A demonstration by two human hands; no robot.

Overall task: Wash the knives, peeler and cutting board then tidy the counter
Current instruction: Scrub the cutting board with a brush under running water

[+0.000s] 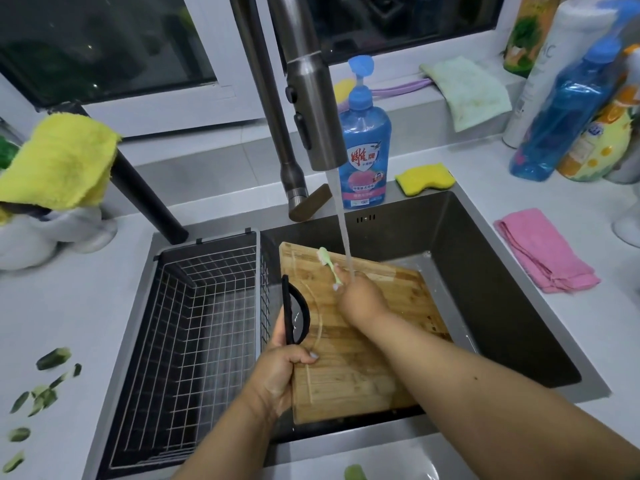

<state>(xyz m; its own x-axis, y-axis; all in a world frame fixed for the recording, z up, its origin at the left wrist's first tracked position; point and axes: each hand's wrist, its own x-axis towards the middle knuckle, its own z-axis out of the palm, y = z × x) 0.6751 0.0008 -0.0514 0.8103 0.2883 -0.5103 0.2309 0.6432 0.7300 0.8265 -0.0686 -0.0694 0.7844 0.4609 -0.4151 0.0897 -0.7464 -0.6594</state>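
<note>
A wooden cutting board leans tilted inside the dark sink. A black D-shaped handle runs along the board's left edge. My left hand grips that left edge just below the handle. My right hand rests over the upper middle of the board and holds a small pale-green brush, bristles pointing up and left. Water runs from the steel faucet head onto my right hand's fingers and the board. No knife or peeler shows.
A black wire basket fills the sink's left part. Behind the sink stand a blue soap bottle and a yellow sponge. A pink cloth lies at right, green peel scraps at left, and bottles at far right.
</note>
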